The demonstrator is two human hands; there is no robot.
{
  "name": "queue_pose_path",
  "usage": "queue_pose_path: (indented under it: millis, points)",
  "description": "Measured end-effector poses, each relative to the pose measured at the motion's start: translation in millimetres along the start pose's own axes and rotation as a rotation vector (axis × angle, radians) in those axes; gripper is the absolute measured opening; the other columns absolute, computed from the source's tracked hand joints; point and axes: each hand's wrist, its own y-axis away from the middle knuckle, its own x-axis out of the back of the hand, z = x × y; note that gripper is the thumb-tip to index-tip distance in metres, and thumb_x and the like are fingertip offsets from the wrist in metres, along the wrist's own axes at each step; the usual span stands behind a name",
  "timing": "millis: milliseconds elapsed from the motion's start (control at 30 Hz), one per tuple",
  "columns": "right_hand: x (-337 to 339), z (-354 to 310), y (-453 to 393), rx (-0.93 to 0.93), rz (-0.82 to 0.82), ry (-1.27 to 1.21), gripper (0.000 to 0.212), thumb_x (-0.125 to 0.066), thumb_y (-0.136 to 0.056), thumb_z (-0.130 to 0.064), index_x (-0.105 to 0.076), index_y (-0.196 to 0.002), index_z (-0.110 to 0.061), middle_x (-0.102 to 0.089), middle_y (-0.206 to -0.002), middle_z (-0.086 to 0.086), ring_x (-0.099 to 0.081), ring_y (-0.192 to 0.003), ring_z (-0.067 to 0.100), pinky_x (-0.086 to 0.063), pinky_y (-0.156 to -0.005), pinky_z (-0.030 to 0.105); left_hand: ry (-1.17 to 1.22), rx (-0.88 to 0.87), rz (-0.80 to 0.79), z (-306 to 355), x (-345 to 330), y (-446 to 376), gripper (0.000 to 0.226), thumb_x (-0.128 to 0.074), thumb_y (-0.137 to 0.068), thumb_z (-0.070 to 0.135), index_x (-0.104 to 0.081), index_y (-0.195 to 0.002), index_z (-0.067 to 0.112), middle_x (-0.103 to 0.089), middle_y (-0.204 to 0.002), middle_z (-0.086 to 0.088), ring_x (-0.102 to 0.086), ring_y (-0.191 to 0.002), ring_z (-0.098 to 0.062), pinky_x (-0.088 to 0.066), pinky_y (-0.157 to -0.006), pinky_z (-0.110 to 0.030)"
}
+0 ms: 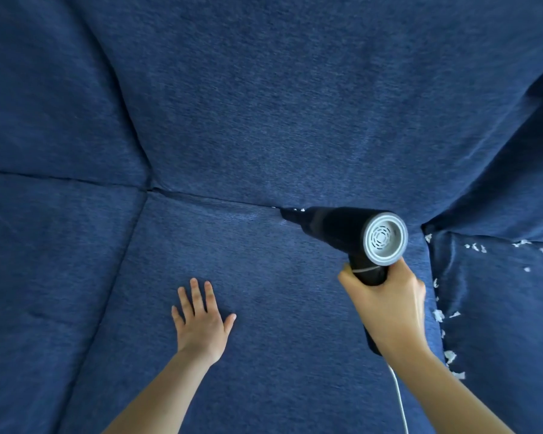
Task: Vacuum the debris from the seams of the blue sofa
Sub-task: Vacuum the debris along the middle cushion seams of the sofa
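Blue sofa (pixel 264 120) fills view. Right hand (pixel 389 305) wrapped round handheld vacuum (pixel 351 233) grip, nozzle pushed into back seam at paper bits (pixel 298 210). Left hand (pixel 201 321) flat, fingers spread, likely steadying cushion. More scraps (pixel 439 314) line right seam, uncleared.

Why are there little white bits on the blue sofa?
Torn white scraps lie scattered along the seam on the right and on the cushion beside it. A few more sit at the vacuum tip. They look like litter spilled there.
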Motion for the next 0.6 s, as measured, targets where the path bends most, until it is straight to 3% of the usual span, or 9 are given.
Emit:
queue_pose_path:
  millis: [167,233,367,500,600]
  points:
    - [19.7,10.0,-8.4,-0.004,0.021,-0.007,0.023,-0.073,-0.076,-0.033,-0.058,-0.08,-0.017,-0.061,-0.062,0.001,-0.054,-0.067,0.015,-0.048,-0.07,0.039,0.037,-0.118,0.007,20.0,-1.4,7.6,0.072,-0.019,-0.101,0.052,0.025,-0.149,0.019,0.043,-0.147,0.006,0.027,-0.144,-0.033,-0.007,-0.115,-0.064]
    - [22.5,11.2,-12.8,0.005,0.022,-0.018,0.022,-0.074,-0.075,-0.033,-0.058,-0.078,-0.017,-0.061,-0.061,0.0,-0.055,-0.065,0.017,-0.049,-0.067,0.038,0.038,-0.156,0.019,32.2,-4.6,9.0,0.071,-0.019,-0.101,0.053,0.025,-0.149,0.023,0.044,-0.143,0.009,0.028,-0.143,-0.032,-0.005,-0.114,-0.065]
    - [25.5,16.5,-26.5,0.042,-0.006,-0.022,0.025,-0.072,-0.072,-0.037,-0.058,-0.079,-0.018,-0.06,-0.061,-0.001,-0.06,-0.07,0.027,-0.052,-0.07,0.042,0.05,-0.119,0.024,58.1,-10.4,10.5,0.072,-0.017,-0.1,0.055,0.026,-0.148,0.023,0.04,-0.151,0.006,0.029,-0.142,-0.036,-0.003,-0.112,-0.067]
    - [37.2,20.5,-43.3,0.08,-0.078,-0.021,0.022,-0.072,-0.072,-0.034,-0.057,-0.076,-0.018,-0.056,-0.057,-0.005,-0.055,-0.064,0.017,-0.046,-0.065,0.034,0.056,-0.055,0.022,72.2,-13.7,13.4,0.072,-0.015,-0.1,0.055,0.025,-0.149,0.02,0.035,-0.155,0.002,0.028,-0.142,-0.037,-0.004,-0.112,-0.068]
    - [41.0,18.9,-55.7,0.14,-0.115,0.022,0.023,-0.073,-0.072,-0.033,-0.055,-0.074,-0.02,-0.057,-0.059,-0.005,-0.057,-0.069,0.022,-0.05,-0.068,0.037,0.042,-0.047,0.017,71.2,-15.0,12.9,0.072,-0.016,-0.1,0.056,0.022,-0.15,0.021,0.033,-0.156,0.004,0.028,-0.143,-0.034,-0.005,-0.114,-0.067]
